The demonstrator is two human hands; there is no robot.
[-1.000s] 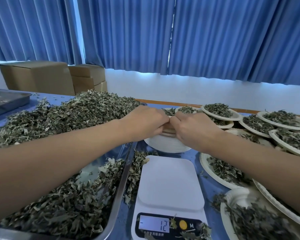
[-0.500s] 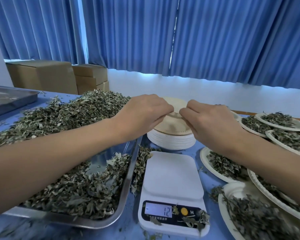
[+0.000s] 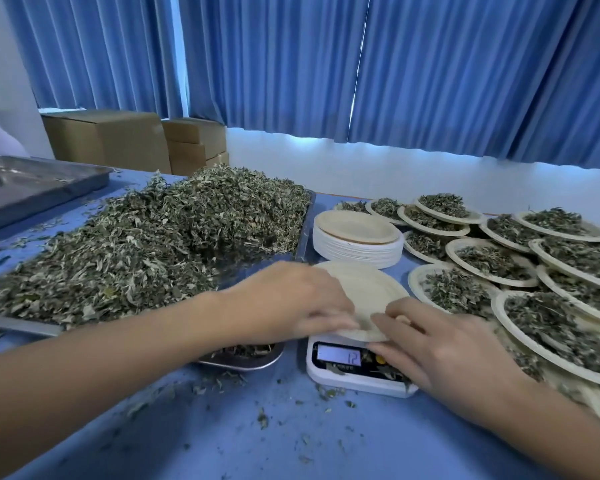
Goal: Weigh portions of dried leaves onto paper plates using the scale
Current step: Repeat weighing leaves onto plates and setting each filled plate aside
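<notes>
An empty paper plate (image 3: 364, 289) lies on the white scale (image 3: 340, 379), whose display reads 12. My left hand (image 3: 291, 303) holds the plate's near left rim, its fingers blurred. My right hand (image 3: 444, 348) holds the near right rim, thumb on top and the other fingers lower, over the right side of the display. A big heap of dried leaves (image 3: 174, 244) fills the metal tray (image 3: 243, 362) to the left of the scale. A stack of empty paper plates (image 3: 357, 244) stands just behind the scale.
Several leaf-filled plates (image 3: 492, 261) overlap one another across the right of the blue table (image 3: 291, 438). A second metal tray (image 3: 32, 185) sits at the far left. Cardboard boxes (image 3: 111, 140) stand behind it, under blue curtains. Leaf crumbs litter the near table.
Both hands lifted one plate off the stack and brought it toward me onto the scale. The camera has tilted, showing more of the near table.
</notes>
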